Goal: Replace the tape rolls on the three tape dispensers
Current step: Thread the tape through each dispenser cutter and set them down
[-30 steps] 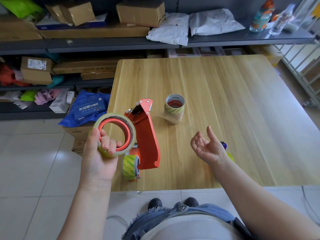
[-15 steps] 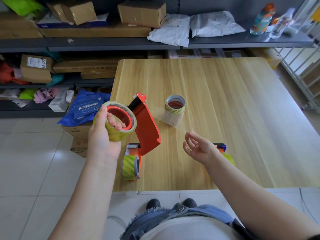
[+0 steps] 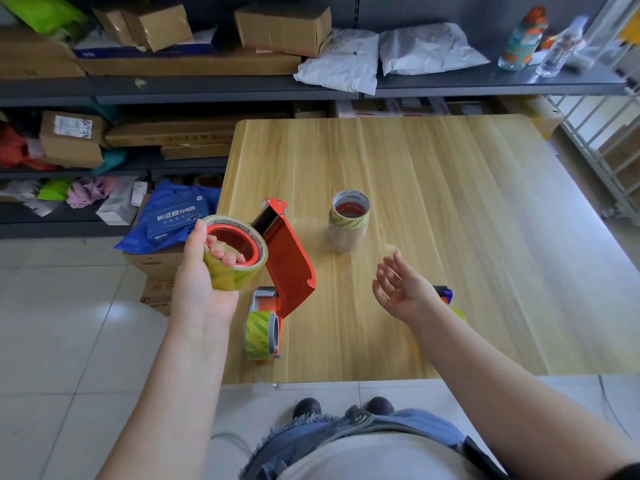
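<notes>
Where shelving (image 3: 221, 88) holds boxes, a wooden table (image 3: 450, 220) stands on tile.

Brightness: I'm working in even, bright daylight; nothing is dim except the lower shelves (image 3: 114, 161) at my left.
Source: the light seems to come from the right, where the white railing (image 3: 602, 140) is washed out.
Glare: a soft pale sheen lies on the floor tiles (image 3: 114, 313) and along the right part of my table (image 3: 519, 209).
Shadows: faint and soft, barely any under my right hand (image 3: 403, 289).
Blur: the bottles (image 3: 523, 38) at top right smear; my right fingertips look slightly soft.
Distortion: wide-angle bending curves the shelf edges and table sides.
</notes>
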Demonstrator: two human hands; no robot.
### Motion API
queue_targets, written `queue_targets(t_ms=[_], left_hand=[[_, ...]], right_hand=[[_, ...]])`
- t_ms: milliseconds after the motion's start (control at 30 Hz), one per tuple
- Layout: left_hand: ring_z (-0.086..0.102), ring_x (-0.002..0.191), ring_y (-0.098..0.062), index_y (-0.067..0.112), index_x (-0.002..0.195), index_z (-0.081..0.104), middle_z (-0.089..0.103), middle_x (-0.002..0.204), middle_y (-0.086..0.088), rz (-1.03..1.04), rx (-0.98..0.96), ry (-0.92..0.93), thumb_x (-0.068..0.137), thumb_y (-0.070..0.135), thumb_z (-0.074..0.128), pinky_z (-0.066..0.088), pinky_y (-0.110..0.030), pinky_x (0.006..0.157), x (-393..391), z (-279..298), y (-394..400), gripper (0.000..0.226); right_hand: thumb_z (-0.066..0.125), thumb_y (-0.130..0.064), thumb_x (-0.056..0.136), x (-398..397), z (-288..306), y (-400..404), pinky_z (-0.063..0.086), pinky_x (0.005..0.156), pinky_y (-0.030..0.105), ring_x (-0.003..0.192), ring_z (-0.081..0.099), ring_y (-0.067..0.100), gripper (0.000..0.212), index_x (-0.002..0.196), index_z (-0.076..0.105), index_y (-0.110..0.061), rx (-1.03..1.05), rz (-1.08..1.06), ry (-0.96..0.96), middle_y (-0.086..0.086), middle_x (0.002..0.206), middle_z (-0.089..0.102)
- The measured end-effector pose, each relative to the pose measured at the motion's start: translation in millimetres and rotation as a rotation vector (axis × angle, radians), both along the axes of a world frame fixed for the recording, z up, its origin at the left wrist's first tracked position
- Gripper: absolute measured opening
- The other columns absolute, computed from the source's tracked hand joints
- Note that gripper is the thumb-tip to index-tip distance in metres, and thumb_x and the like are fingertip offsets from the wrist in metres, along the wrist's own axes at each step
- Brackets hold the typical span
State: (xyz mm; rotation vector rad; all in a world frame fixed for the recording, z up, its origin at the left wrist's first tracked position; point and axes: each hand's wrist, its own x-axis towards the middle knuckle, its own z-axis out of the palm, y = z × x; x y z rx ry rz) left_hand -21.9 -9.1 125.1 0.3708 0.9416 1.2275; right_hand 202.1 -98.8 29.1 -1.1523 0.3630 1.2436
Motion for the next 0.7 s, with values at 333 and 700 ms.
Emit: queue_targets(t_ms=[333, 700], left_hand=[[0.043, 0.038, -0.003, 0.019, 0.067, 0.049, 0.044, 0.043, 0.012, 0.011, -0.069, -0.061, 0.09, 0.044, 0.053, 0.047, -0.017, 0.051, -0.3, -3.0, 7.3, 0.034], [0.05, 0.04, -0.004, 0.018, 0.066, 0.049, 0.049, 0.044, 0.01, -0.108, -0.008, 0.153, 0.09, 0.043, 0.054, 0.05, -0.022, 0.053, 8.1, -17.9, 21.3, 0.035]], right_hand=[[0.064, -0.006, 0.086, -6.9, 11.1, -8.2, 0.054, 0.07, 0.021, 0.063, 0.063, 0.011, 0.004, 0.087, 0.067, -0.009, 0.062, -0.07, -0.411, 0.004, 0.073, 0.065], [0.061, -0.005, 0.085, -30.4, 2.1, -22.0, 0.056, 0.073, 0.029, 0.048, 0.066, 0.009, 0.009, 0.077, 0.061, -0.009, -0.124, 0.062, -0.552, 0.01, 0.077, 0.071]])
